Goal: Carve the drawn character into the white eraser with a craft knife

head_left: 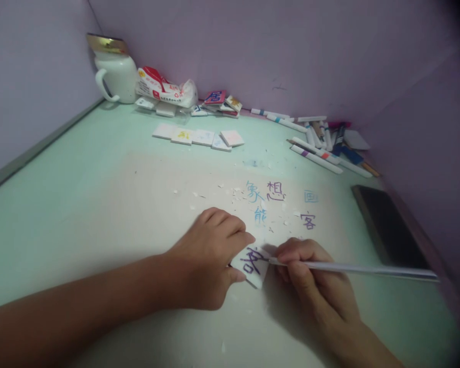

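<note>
My left hand (214, 255) pins a small, flat white carving block (257, 278) to the tabletop, thumb on its near side and fingers on its far side. A purple character is drawn on the block's top face. Pinched like a pen in my right hand (310, 286) is a slim silver craft knife (368, 268). Its tip touches the right part of the purple character, and its long handle points right. White shavings (237, 194) lie scattered beyond my hands. Just past them, characters in blue and purple (276, 191) are written on the table surface.
At the back stand a white mug (118, 76) and a red-and-white plastic pack (166, 89). Several white blocks (203, 137) lie in a row before them. Marker pens (316, 158) are heaped at the back right, and a dark flat phone-like slab (389, 225) lies at the right edge.
</note>
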The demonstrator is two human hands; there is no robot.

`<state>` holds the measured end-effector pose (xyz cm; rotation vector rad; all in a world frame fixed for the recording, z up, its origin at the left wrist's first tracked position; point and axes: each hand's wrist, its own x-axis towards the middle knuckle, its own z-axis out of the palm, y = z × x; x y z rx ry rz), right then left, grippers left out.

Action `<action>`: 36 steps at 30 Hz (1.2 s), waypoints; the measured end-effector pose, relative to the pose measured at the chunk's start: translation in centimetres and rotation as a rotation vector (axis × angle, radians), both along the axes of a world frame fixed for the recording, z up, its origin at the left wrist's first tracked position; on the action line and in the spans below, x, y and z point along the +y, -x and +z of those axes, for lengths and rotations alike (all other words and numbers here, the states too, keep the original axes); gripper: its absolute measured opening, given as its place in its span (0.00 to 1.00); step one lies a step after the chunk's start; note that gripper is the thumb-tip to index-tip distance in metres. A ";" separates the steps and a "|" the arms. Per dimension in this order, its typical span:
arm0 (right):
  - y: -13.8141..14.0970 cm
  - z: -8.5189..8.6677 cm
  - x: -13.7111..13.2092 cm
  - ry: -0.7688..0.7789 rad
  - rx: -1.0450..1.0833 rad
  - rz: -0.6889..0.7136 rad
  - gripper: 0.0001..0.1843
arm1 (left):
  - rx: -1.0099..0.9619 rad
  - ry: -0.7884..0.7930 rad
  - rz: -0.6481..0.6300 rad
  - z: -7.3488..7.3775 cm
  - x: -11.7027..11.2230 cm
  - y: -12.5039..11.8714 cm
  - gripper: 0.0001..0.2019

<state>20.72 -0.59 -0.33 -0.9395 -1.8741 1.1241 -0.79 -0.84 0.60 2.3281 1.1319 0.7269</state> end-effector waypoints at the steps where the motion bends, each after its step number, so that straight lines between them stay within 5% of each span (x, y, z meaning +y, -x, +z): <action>1: 0.0 0.0 0.0 -0.001 0.000 -0.001 0.08 | 0.000 0.001 0.000 0.0 0.0 0.0 0.14; 15: 0.2 0.8 0.0 -0.134 -0.180 0.013 0.07 | 0.015 0.010 -0.003 0.0 0.1 0.0 0.14; 36: 0.3 1.0 0.1 -0.123 -0.200 -0.038 0.08 | 0.044 -0.010 0.001 0.1 -0.1 -0.1 0.14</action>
